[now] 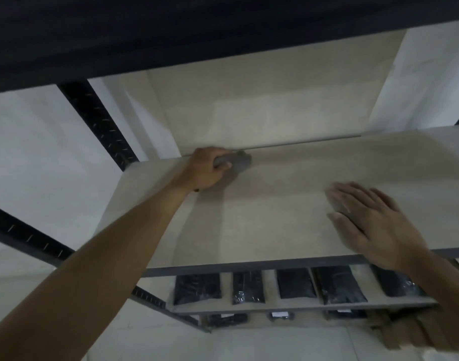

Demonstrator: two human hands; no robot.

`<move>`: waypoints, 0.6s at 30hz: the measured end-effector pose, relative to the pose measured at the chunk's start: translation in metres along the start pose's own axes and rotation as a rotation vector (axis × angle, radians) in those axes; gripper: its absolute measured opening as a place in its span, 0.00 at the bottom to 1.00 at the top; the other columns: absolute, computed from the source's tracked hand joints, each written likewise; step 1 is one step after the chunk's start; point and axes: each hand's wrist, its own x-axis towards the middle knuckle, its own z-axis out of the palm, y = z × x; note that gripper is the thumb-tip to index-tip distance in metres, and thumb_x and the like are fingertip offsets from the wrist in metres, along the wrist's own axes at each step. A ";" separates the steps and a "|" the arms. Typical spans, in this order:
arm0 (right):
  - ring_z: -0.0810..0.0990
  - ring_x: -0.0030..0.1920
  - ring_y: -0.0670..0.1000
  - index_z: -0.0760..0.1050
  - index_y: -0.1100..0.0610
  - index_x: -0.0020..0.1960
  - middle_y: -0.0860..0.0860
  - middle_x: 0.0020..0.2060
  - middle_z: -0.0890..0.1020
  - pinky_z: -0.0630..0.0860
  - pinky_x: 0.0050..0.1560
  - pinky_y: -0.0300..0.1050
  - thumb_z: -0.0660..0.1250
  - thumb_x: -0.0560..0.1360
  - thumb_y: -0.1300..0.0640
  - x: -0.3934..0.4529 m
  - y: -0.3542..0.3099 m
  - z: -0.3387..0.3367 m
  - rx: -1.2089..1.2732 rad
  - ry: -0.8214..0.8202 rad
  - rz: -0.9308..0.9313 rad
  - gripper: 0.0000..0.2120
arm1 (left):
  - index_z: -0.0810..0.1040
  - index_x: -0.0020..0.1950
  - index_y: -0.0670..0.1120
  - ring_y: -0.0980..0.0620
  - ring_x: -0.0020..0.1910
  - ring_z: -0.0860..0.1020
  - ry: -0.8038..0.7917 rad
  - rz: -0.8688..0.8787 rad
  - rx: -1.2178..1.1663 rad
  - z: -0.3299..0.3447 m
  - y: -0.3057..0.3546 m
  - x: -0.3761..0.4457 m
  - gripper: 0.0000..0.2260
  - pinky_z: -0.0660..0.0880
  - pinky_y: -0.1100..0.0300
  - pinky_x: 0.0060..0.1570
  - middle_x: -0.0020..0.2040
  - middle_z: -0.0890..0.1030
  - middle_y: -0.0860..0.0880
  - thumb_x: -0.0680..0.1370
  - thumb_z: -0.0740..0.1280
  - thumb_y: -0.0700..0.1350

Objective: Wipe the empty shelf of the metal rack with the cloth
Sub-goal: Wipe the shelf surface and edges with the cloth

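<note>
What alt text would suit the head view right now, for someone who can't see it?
The left hand grips a grey cloth at the back left of the empty shelf, while the right hand lies flat near its front right. Dark packets line the shelf below.

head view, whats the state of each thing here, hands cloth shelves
left hand: grips the cloth at the back left of the shelf
cloth: grey, bunched up, on the shelf by its back edge
right hand: fingers straight, flat on the shelf, holds nothing
empty shelf: bare but for the hands and cloth
shelf below: holds a row of black packs
</note>
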 end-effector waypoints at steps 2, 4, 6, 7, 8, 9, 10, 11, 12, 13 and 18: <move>0.62 0.78 0.49 0.66 0.49 0.77 0.46 0.77 0.68 0.60 0.77 0.56 0.50 0.82 0.39 0.001 0.002 -0.002 0.001 -0.006 -0.002 0.28 | 0.79 0.67 0.41 0.38 0.59 0.80 0.081 -0.111 0.035 -0.007 -0.014 0.012 0.16 0.75 0.51 0.58 0.60 0.82 0.38 0.80 0.68 0.42; 0.63 0.78 0.49 0.66 0.50 0.77 0.47 0.77 0.68 0.61 0.76 0.56 0.50 0.82 0.39 0.002 0.003 -0.001 -0.007 -0.006 -0.007 0.28 | 0.77 0.70 0.45 0.38 0.61 0.78 0.093 -0.222 0.114 -0.004 -0.026 0.014 0.18 0.74 0.50 0.59 0.63 0.80 0.38 0.81 0.66 0.44; 0.63 0.78 0.50 0.66 0.50 0.77 0.47 0.76 0.69 0.61 0.76 0.56 0.50 0.82 0.39 0.002 0.003 0.000 -0.019 -0.014 -0.008 0.28 | 0.76 0.72 0.47 0.38 0.62 0.77 0.078 -0.271 0.155 0.006 -0.024 0.012 0.18 0.73 0.50 0.59 0.64 0.79 0.39 0.82 0.64 0.45; 0.63 0.78 0.50 0.66 0.50 0.77 0.47 0.76 0.69 0.61 0.76 0.56 0.50 0.82 0.39 0.002 0.003 -0.001 -0.023 -0.016 -0.003 0.28 | 0.76 0.72 0.47 0.38 0.63 0.77 0.079 -0.270 0.155 0.009 -0.020 0.011 0.18 0.72 0.50 0.59 0.64 0.79 0.39 0.82 0.64 0.45; 0.63 0.78 0.50 0.66 0.49 0.77 0.47 0.76 0.69 0.61 0.76 0.56 0.50 0.82 0.39 0.003 0.002 -0.001 -0.026 -0.017 0.002 0.28 | 0.76 0.72 0.47 0.38 0.64 0.77 0.077 -0.248 0.137 0.010 -0.014 0.009 0.18 0.72 0.50 0.60 0.65 0.80 0.39 0.82 0.64 0.46; 0.63 0.78 0.49 0.66 0.49 0.77 0.47 0.76 0.69 0.60 0.76 0.56 0.50 0.82 0.39 0.003 0.001 -0.002 -0.029 -0.018 0.004 0.28 | 0.76 0.71 0.46 0.39 0.64 0.77 0.057 -0.197 0.098 0.011 -0.004 0.007 0.17 0.72 0.51 0.60 0.65 0.80 0.40 0.82 0.64 0.45; 0.63 0.78 0.49 0.66 0.49 0.77 0.47 0.76 0.69 0.60 0.76 0.55 0.50 0.82 0.39 0.003 0.000 -0.002 -0.030 -0.018 0.006 0.28 | 0.77 0.70 0.44 0.40 0.64 0.78 0.007 -0.120 0.045 0.011 0.006 0.004 0.16 0.72 0.52 0.61 0.65 0.81 0.40 0.82 0.65 0.45; 0.63 0.78 0.49 0.66 0.50 0.77 0.47 0.76 0.69 0.60 0.76 0.55 0.50 0.82 0.39 0.003 -0.001 -0.003 -0.028 -0.015 0.007 0.28 | 0.79 0.68 0.42 0.42 0.62 0.80 -0.076 -0.036 -0.010 0.011 0.016 0.003 0.15 0.74 0.53 0.60 0.63 0.82 0.41 0.82 0.66 0.44; 0.63 0.78 0.49 0.66 0.50 0.77 0.47 0.76 0.69 0.60 0.76 0.55 0.50 0.82 0.39 0.003 -0.001 -0.003 -0.024 -0.011 0.008 0.28 | 0.80 0.66 0.41 0.43 0.60 0.81 -0.170 0.026 -0.039 0.010 0.024 0.005 0.14 0.75 0.53 0.59 0.61 0.83 0.41 0.82 0.66 0.43; 0.63 0.78 0.49 0.66 0.50 0.77 0.47 0.76 0.69 0.60 0.76 0.54 0.50 0.82 0.39 0.003 -0.002 -0.004 -0.021 -0.009 0.005 0.28 | 0.81 0.64 0.40 0.44 0.58 0.81 -0.239 0.049 -0.033 0.008 0.028 0.011 0.13 0.76 0.53 0.57 0.59 0.84 0.41 0.82 0.66 0.43; 0.64 0.78 0.50 0.67 0.51 0.77 0.47 0.76 0.69 0.60 0.76 0.55 0.50 0.82 0.40 0.003 -0.001 -0.003 -0.019 -0.005 0.014 0.28 | 0.80 0.63 0.37 0.39 0.59 0.80 -0.054 -0.102 0.004 0.004 0.016 0.046 0.13 0.74 0.52 0.57 0.60 0.82 0.36 0.82 0.65 0.42</move>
